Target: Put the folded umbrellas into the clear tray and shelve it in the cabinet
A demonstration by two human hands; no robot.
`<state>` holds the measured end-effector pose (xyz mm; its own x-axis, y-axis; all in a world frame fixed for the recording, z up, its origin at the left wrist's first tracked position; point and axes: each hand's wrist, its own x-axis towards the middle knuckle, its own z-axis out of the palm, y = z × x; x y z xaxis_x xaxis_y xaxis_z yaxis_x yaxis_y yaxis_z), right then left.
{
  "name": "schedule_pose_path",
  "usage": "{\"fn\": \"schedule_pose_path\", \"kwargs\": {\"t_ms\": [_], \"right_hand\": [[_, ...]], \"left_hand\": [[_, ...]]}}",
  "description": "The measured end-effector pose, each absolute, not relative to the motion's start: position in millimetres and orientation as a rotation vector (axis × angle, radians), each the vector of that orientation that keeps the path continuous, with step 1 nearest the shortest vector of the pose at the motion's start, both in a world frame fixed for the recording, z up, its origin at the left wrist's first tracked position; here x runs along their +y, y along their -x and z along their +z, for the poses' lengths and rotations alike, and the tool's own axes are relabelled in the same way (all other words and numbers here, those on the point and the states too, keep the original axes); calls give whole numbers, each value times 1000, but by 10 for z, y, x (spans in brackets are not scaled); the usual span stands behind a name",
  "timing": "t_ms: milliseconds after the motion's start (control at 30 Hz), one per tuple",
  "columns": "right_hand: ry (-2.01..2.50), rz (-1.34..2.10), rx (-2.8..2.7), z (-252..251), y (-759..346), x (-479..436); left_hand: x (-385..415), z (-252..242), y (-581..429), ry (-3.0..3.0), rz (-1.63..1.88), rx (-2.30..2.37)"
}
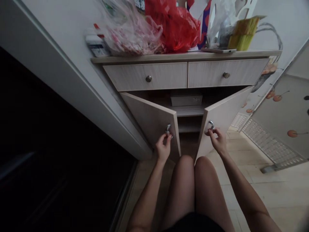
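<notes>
Hands: I read the left hand pinching the left ring pull between thumb and fingers. The right hand has its fingers curled on the right ring pull. Both hands are closed on their pulls.

Doors: the left cabinet door and right cabinet door stand swung open, at 11 and 1 o'clock from my knees, with their free edges angled inward.

Interior: at 12 o'clock, between the doors, I see a white box on a shelf, with a lower shelf beneath.

Drawers: a left drawer and right drawer sit shut above the doors, each with a round metal knob.

Cabinet top: a wood-grain top carries a red plastic bag at 12 o'clock, a pink-printed plastic bag at 11 o'clock and a smartphone lying flat at 1 o'clock.

Surroundings: a white door frame runs along 10 o'clock, and a tiled floor spreads toward 3 o'clock.
</notes>
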<state>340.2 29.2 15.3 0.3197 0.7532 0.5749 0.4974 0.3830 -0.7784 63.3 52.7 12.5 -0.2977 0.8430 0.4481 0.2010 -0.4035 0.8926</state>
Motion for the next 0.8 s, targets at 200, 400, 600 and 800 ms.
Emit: {"fn": "schedule_pose_path", "kwargs": {"t_ms": [200,400,600,800], "right_hand": [[1460,168,-1188,44,-3799,-288],[1515,79,-1017,-73,-4145,-652],[1513,-80,-770,-199,-4638,-931],[1438,-160,-571,-194,-5050,-1104]], "left_hand": [[84,31,-182,-1350,1837,1497],[-141,-170,342,-1155,2091,1708],[-289,-134,894,-877,2306,1945],[-323,145,1190,-727,2354,1922]]}}
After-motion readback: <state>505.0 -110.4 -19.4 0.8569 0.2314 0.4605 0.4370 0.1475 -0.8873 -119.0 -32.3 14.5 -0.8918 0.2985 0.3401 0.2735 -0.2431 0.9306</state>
